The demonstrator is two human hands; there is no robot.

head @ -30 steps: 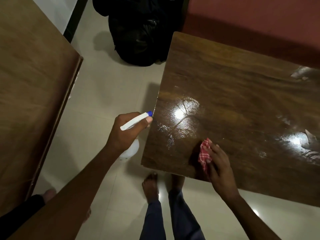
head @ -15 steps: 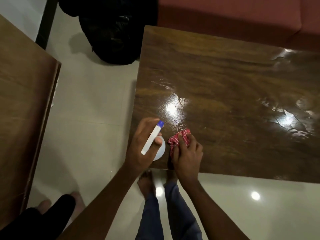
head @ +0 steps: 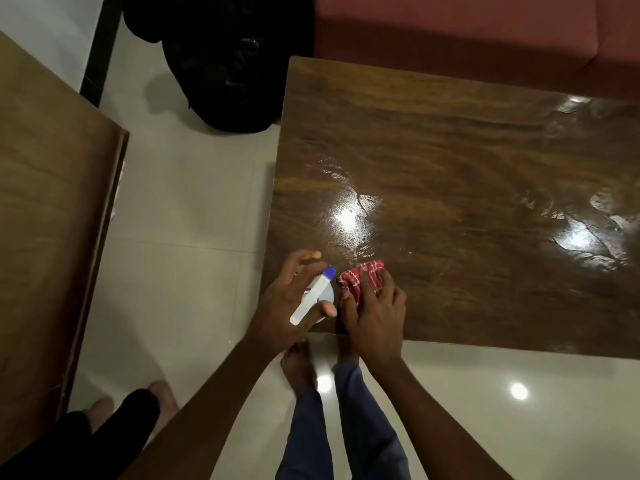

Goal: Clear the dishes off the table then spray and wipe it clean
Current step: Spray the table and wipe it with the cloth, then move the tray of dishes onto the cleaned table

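A dark glossy wooden table (head: 467,174) fills the right of the view, with wet streaks shining on it. At its near left corner my left hand (head: 287,306) holds a white spray bottle (head: 311,297) with a blue nozzle tip, thumb and fingers around the head. Right beside it my right hand (head: 375,313) presses a crumpled red checked cloth (head: 358,278) onto the tabletop; my fingers curl over it. The two hands almost touch. No dishes show on the table.
A black bag (head: 221,64) lies on the tiled floor beyond the table's left edge. A red sofa (head: 467,26) runs behind the table. Another wooden surface (head: 48,220) stands at the left. Someone's foot and dark trouser leg (head: 114,420) are at the lower left.
My left hand brought the spray bottle from beside the table onto its near left corner. My right hand slid the cloth left along the near edge, close to the bottle.
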